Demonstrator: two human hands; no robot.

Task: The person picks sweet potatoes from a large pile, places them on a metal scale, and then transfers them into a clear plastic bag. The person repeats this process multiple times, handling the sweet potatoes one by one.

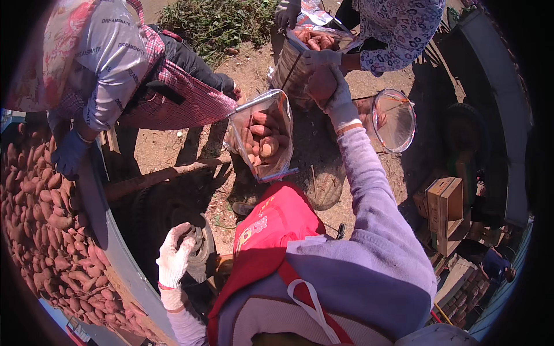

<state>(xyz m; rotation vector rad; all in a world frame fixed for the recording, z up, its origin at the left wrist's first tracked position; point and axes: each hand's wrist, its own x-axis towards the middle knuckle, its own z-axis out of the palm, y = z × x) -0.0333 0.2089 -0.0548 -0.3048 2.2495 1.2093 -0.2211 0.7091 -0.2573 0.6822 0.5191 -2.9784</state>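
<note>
My right hand, in a white knit glove, is stretched far forward and grips a large reddish sweet potato. It is beside a clear plastic bag of sweet potatoes, close to a co-worker's gloved hand. Low on the left, my left hand hangs in the air in a white glove with dirty fingertips. Its fingers are loosely curled and apart, with nothing between them. Just ahead of my red apron, another clear bag on a metal frame holds several sweet potatoes.
Sweet potatoes fill a truck bed with a metal side wall; a wheel is below. A co-worker in a checked apron reaches into it. At right are a hooped bag and cardboard boxes. Vines lie ahead.
</note>
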